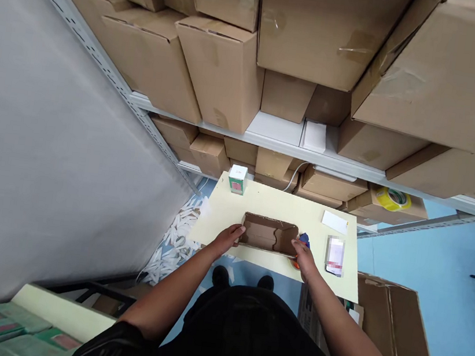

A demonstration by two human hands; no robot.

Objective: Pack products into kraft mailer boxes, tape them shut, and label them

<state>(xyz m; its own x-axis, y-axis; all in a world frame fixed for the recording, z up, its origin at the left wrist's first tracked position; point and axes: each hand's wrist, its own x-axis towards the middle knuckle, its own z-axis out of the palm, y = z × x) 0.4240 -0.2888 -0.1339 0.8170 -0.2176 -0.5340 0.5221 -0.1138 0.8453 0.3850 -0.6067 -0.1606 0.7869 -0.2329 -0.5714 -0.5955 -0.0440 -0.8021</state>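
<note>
A small open brown cardboard box [269,233] sits near the front edge of a pale yellow table [286,206]. My left hand [228,239] grips its left end, fingers curled on the wall. My right hand [303,255] holds its right end in the same way. Just behind my right hand lies a blue and orange object [304,240], mostly hidden.
A small green-and-white box [237,179] stands at the table's back left. A white card [335,222] and a printed sheet [334,256] lie at the right. Shelves of cardboard boxes [216,70] rise behind, a yellow tape roll [393,199] on one. Paper scraps [174,240] litter the floor left; an open carton [396,333] stands right.
</note>
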